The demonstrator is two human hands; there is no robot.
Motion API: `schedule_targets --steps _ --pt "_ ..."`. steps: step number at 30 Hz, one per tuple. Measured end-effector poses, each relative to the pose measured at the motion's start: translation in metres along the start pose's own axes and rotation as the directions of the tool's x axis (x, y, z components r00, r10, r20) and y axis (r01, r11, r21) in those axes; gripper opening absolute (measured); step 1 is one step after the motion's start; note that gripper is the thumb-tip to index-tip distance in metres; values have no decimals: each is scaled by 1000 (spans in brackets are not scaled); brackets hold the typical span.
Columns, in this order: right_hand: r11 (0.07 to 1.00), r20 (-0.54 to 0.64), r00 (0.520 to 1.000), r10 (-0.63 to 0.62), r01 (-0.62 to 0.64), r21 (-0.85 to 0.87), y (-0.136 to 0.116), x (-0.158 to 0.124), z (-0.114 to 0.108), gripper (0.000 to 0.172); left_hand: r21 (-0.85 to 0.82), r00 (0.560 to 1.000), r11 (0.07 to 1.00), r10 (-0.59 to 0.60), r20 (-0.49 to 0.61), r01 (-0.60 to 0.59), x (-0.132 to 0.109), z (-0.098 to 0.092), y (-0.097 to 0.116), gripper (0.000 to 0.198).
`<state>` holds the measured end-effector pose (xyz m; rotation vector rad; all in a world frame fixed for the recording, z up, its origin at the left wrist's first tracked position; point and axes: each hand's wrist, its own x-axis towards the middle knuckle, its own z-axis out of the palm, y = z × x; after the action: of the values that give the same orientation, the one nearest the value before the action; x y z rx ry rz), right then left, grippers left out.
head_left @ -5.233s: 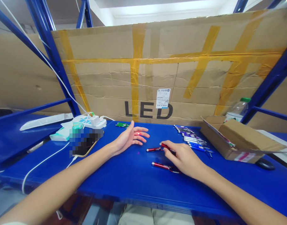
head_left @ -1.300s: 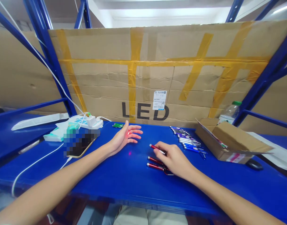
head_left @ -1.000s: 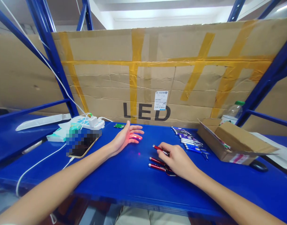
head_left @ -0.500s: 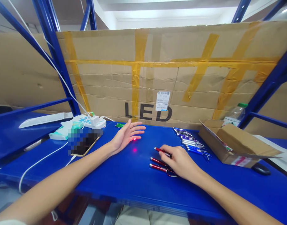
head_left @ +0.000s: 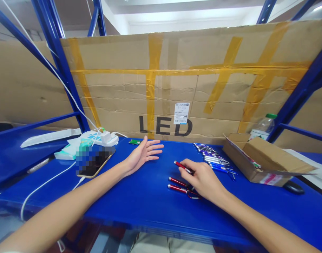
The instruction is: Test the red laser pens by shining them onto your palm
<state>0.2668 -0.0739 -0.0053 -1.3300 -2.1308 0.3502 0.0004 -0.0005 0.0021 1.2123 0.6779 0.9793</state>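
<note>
Between the thumb and fingers of my right hand [head_left: 201, 175] is a red laser pointer [head_left: 180, 165], its silver tip facing left. Two more red laser pointers, an upper one [head_left: 176, 181] and a lower one [head_left: 177, 189], lie on the blue table [head_left: 139, 203] just below that hand, their right ends partly hidden by it. My left hand [head_left: 143, 154] is held open with its fingers spread and the palm turned to the right; nothing is in it. No red light spot shows on the palm or table. Behind the left hand lie small green items [head_left: 135, 142].
A row of purple, silver and blue pens [head_left: 209, 154] lies right of centre, beside an open cardboard box [head_left: 240, 160]. A bottle [head_left: 264, 126] and a black mouse [head_left: 294, 187] are further right. To the left are a phone [head_left: 97, 165], a power strip [head_left: 108, 140] and white cables.
The red light spots on my left hand and on the table have gone out. My right hand has lifted slightly with the red laser pointer; the left hand stays nearly in place.
</note>
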Motion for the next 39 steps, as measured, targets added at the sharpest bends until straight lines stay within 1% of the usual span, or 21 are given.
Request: schedule_targets --steps 2,4,5,8,10,11,14,16,18,20,22,24,28,30,33,35,37,39 --pt "999 -78 997 23 -20 27 2 0 -1 29 18 1000 1000 -13 4 13 0 0 -1 70" --pt "1000 -86 996 27 -26 12 5 1 -2 29 19 1000 1000 -20 13 20 0 1 -1 70" --pt "1000 -58 998 22 -23 -12 6 1 -2 28 16 1000 1000 -23 17 23 0 1 -2 71" --pt "997 82 997 -4 11 -75 5 1 0 28 4 999 1000 -29 30 29 0 1 -1 73" --pt "997 112 994 -18 26 -68 4 0 1 29 2 999 1000 -31 42 31 0 1 0 75" --pt "998 94 995 -19 24 -50 3 0 1 30 5 998 999 -32 48 31 -1 1 0 76" --pt "1000 -15 1000 -5 6 23 1 0 -1 31 32 998 999 -30 57 29 -1 1 -1 77" --pt "999 -53 999 5 -3 35 2 0 -1 32 48 998 998 -32 62 29 -1 1 -2 77" --pt "1000 -33 999 9 -9 -5 2 0 -1 31 51 997 998 -38 68 35 -1 2 -3 78" --pt "999 18 1000 11 -10 -53 3 -1 1 31 44 997 998 -41 69 38 -1 2 -4 77" --pt "998 56 998 5 -1 -67 4 -1 2 31 35 997 999 -35 65 33 -1 2 -3 76" --pt "999 39 999 -6 7 -41 4 -1 2 32 33 998 999 -27 61 25 -1 2 -3 76" --pt "1000 -62 998 -5 7 30 4 -1 0 34 58 997 998 -37 72 33 -1 3 -5 76" --pt "1000 -49 999 -6 7 15 4 -1 0 33 67 996 997 -46 78 40 -1 2 -7 77" --pt "999 44 999 -15 17 -46 4 -1 1 31 68 997 997 -36 73 31 -1 1 -5 77" --pt "998 86 996 -15 20 -66 4 -2 2 31 67 998 998 -22 65 18 -1 1 -2 77" --pt "998 78 997 -11 16 -59 3 -3 2 32 73 998 997 -13 57 8 -1 1 0 78" --pt "1000 31 999 -7 8 -28 2 -3 1 32 80 998 997 -11 56 6 -1 1 1 79"
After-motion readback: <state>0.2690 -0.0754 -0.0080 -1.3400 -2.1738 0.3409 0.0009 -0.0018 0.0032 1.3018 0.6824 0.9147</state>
